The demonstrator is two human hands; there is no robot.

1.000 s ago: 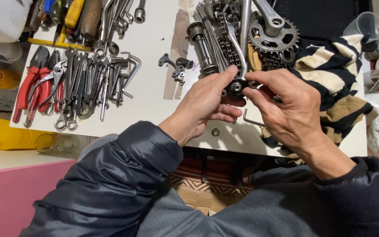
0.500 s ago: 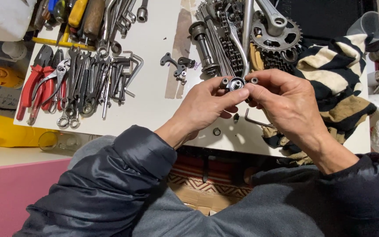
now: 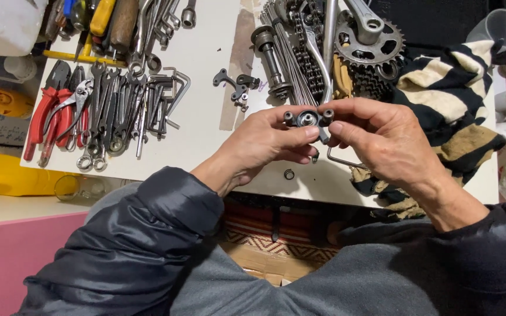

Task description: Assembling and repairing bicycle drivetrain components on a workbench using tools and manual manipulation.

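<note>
My left hand [image 3: 267, 143] and my right hand [image 3: 382, 140] meet over the white board [image 3: 206, 52] and pinch a small dark metal part [image 3: 308, 118] between their fingertips. The part has a round silver centre and two short studs at its ends. A bent steel wire [image 3: 344, 161] hangs below my right fingers. A small ring [image 3: 289, 174] lies on the board just under my hands.
Red-handled pliers [image 3: 45, 120] and several wrenches [image 3: 118, 111] lie at the left. A chainring with crank [image 3: 370, 44], a chain, spokes [image 3: 291, 64] and small brackets [image 3: 235, 85] sit above my hands. A striped rag [image 3: 440, 99] covers the right side.
Both hands have lifted the small part slightly and turned it, so its round silver face now shows. The camera has shifted a little.
</note>
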